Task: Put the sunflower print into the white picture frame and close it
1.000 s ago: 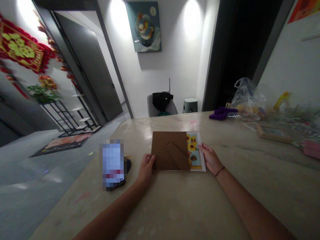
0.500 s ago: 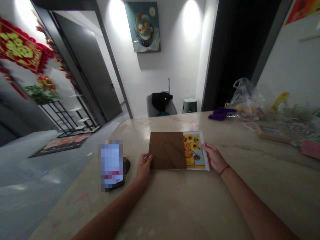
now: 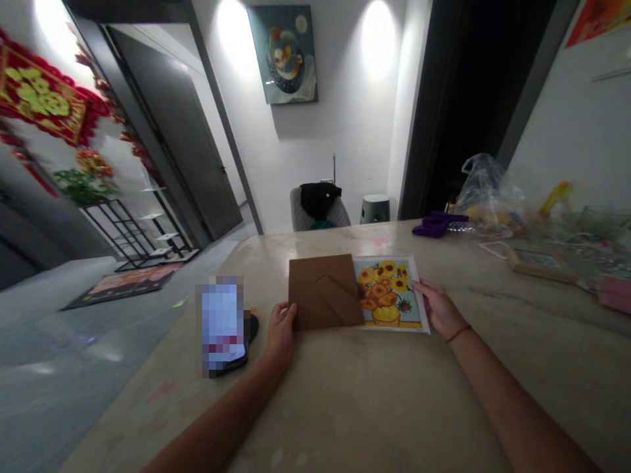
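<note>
My left hand (image 3: 282, 328) grips the left edge of a brown backing board (image 3: 320, 295), thumb on top. A stand flap lies flat against the board's face. The board's right edge overlaps a white-framed sunflower picture (image 3: 389, 295), whose flowers and yellow vase show to the right of it. My right hand (image 3: 440, 309) is closed on the frame's right edge, its fingers partly hidden by the frame. Both pieces are held side by side over the table (image 3: 355, 394).
Left of my left hand lies a phone (image 3: 221, 328) with a blurred screen, beside a dark round object. A purple cloth (image 3: 438, 224), a clear plastic bag (image 3: 488, 197), a wooden frame (image 3: 539, 263) and a pink item (image 3: 614, 292) are at the right.
The sunflower picture and my right hand have moved right, while the board and my left hand have shifted slightly left. More of the picture shows.
</note>
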Tool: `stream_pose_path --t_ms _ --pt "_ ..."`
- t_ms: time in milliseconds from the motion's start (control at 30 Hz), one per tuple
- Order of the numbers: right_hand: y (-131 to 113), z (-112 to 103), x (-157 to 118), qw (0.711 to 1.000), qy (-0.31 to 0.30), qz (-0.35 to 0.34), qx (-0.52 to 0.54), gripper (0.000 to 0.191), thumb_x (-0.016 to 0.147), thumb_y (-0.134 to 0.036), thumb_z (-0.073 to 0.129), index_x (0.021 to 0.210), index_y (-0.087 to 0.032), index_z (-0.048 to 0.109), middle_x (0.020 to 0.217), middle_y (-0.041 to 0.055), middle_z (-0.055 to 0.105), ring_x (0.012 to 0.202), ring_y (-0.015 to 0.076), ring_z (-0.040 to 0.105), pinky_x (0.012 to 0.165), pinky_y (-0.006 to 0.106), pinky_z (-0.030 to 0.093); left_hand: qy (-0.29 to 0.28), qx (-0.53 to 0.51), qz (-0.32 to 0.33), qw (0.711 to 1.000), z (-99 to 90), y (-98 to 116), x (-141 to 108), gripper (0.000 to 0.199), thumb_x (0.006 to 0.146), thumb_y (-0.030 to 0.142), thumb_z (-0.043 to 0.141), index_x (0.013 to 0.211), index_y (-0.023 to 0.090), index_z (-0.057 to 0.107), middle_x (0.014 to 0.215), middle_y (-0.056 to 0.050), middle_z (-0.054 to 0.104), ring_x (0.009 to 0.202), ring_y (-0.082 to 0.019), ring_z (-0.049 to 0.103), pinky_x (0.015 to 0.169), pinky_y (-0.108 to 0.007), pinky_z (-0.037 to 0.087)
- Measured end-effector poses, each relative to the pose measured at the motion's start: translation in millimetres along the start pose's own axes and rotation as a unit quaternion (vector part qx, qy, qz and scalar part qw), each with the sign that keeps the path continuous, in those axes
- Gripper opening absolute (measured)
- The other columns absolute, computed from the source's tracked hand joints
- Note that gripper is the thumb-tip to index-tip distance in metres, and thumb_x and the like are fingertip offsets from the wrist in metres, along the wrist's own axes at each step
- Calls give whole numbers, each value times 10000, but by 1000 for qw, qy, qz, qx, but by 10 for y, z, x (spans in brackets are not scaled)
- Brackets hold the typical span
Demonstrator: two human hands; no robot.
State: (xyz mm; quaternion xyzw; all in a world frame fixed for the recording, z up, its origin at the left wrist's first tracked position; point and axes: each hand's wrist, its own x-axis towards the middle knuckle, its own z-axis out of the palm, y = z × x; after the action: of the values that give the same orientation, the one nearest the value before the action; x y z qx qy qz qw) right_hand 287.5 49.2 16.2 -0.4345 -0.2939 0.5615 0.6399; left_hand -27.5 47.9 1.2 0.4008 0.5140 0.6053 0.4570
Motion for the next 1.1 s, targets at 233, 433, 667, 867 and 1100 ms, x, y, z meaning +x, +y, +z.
stream_pose_path --t_ms 233,433,667,867,1100 --pt "152 74 7 998 -21 54 -22 123 595 -238 641 706 -192 617 648 42 695 686 244 665 608 369 541 38 -35 -36 998 5 18 0 155 717 324 577 833 239 518 828 -5 637 825 -177 620 711 -284 477" --pt "394 326 -51 993 -35 54 -94 130 614 -319 601 660 -198 619 599 35 680 573 229 641 541 345 506 34 -28 -31 999 20 17 -11 138 724 334 566 820 249 515 824 0 641 838 -188 613 722 -292 475" --pt "454 509 -141 875 19 -168 -453 348 777 -413 420 604 -201 635 699 96 691 701 234 627 653 327 451 26 -10 -12 1000 5 -23 12 177 692 362 584 804 241 520 819 5 637 831 -189 605 738 -292 463" --pt "480 601 -216 850 13 -263 -456 336 783 -420 442 794 -180 676 899 107 685 889 222 591 827 348 420 18 8 -8 1000 25 14 -29 224 666 388 598 806 227 530 799 2 639 794 -182 601 695 -282 466" --pt "546 681 -186 958 -21 -146 -247 446 636 -493 591 879 -123 642 787 82 690 747 203 627 680 314 479 -17 50 15 998 106 102 -114 314 637 465 593 774 187 540 734 1 635 697 -155 587 642 -258 452"
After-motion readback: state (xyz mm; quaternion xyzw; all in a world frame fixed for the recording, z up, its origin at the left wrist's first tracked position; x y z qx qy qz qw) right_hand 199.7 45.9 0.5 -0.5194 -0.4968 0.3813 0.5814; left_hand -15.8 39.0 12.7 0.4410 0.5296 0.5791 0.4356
